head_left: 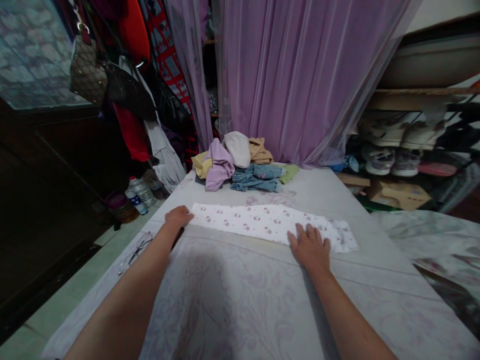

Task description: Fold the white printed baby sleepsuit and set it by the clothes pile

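Note:
A white garment (247, 220) with a small red and grey print lies in a long, narrow strip across the bed, like folded child's trousers. My left hand (179, 216) is closed on its left end, fingertips pinching the edge. Toward the other end, my right hand (311, 245) rests flat on the cloth with its fingers spread. The far right end of the garment (345, 235) looks a little crumpled. Part of a dark object shows just below my left wrist; I cannot make out what it is.
Behind the garment sits a pile of clothes with blue jeans (258, 178), a lilac piece (219, 165) and a white ribbed piece (237, 148). Glasses (137, 252) lie at the bed's left edge. Bottles (140, 192) stand on the floor; a shoe rack (405, 145) is at right.

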Motion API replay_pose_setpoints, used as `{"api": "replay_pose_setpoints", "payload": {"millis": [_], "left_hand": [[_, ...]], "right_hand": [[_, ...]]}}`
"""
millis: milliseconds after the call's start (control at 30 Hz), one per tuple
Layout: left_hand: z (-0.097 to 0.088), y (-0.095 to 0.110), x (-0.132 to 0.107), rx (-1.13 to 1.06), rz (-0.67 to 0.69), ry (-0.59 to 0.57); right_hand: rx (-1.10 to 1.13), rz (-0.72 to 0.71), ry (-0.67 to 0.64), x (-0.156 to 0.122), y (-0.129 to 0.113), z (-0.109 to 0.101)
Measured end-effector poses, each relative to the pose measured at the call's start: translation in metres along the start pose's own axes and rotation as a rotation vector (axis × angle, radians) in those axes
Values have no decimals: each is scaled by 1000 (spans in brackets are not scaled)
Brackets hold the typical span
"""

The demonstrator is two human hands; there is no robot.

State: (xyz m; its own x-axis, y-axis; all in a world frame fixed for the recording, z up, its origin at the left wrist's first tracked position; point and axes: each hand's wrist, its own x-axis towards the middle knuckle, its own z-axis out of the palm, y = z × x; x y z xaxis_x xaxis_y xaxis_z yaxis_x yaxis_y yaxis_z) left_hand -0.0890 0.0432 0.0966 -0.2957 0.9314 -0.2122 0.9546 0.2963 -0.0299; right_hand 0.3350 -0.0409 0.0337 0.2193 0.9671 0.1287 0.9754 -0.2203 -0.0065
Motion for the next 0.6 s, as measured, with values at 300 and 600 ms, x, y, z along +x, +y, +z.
{"api": "replay_pose_setpoints", "payload": {"millis": [300, 600], "left_hand": [[0, 7, -1, 24, 52, 71], [65, 67, -48, 44, 424, 186]], "right_hand": [[37, -6, 2, -1, 0, -2], [36, -16, 7, 0, 2, 0]]}}
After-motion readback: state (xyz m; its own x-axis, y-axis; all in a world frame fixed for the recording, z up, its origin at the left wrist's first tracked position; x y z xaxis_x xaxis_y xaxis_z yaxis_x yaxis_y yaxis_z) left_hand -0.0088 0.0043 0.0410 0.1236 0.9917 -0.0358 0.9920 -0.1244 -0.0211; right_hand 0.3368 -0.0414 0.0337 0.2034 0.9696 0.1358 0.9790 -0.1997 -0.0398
